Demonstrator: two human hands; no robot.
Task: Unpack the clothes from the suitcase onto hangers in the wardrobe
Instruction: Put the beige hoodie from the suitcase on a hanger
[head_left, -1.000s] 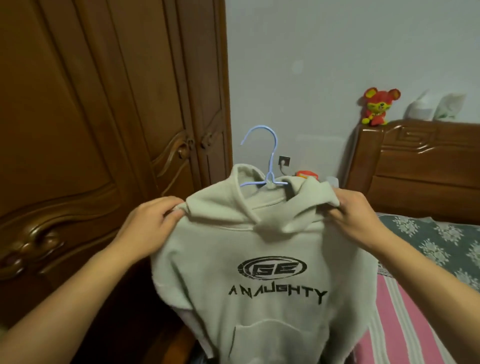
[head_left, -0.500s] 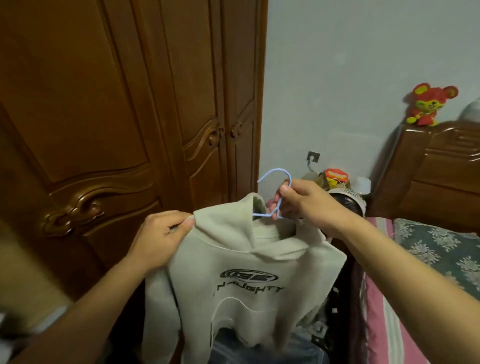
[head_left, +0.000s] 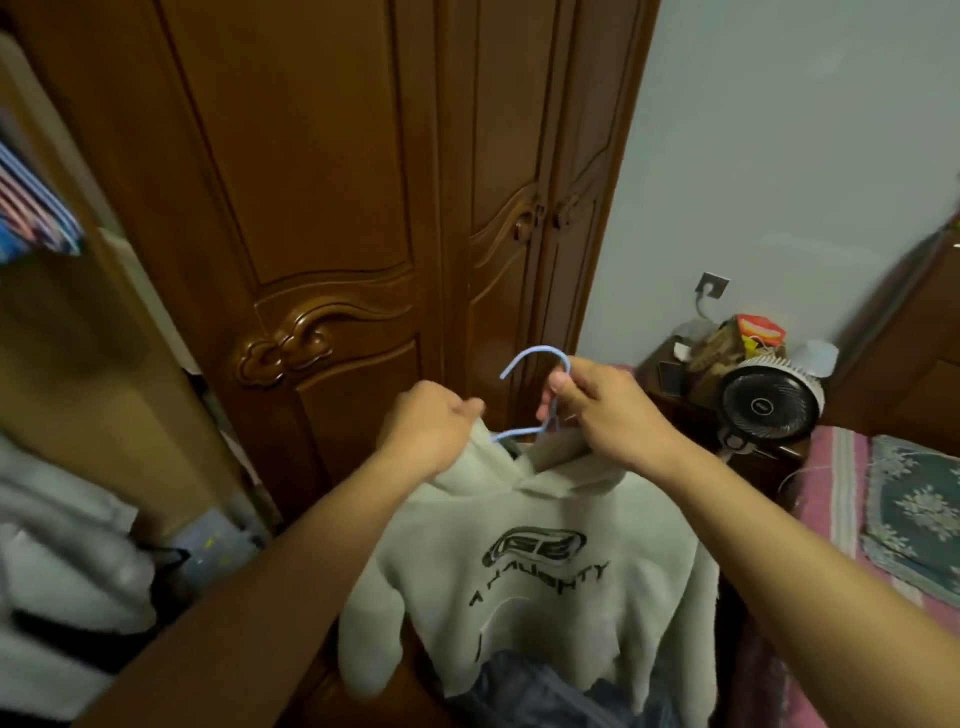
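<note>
A pale grey hoodie (head_left: 540, 566) with a black logo hangs on a light blue wire hanger (head_left: 524, 364) in front of me. My right hand (head_left: 602, 410) pinches the hanger's neck just under the hook. My left hand (head_left: 431, 431) grips the hoodie's left shoulder. The brown wooden wardrobe (head_left: 337, 208) stands behind, its carved doors closed in the middle. At the far left an open section shows hanging clothes (head_left: 36, 208). Dark blue fabric (head_left: 545, 691) lies below the hoodie; the suitcase itself is hidden.
A small black-and-white fan (head_left: 769, 405) and cluttered items stand on a nightstand at the right. The bed with a pink striped sheet (head_left: 841, 499) and a patterned cover (head_left: 919, 514) lies at the far right. Pale bundled clothes (head_left: 57, 545) sit low on the left.
My right hand left the hoodie's right shoulder and took the hanger's neck. My view has swung left, bringing the open wardrobe section into sight. The left hand keeps its grip.
</note>
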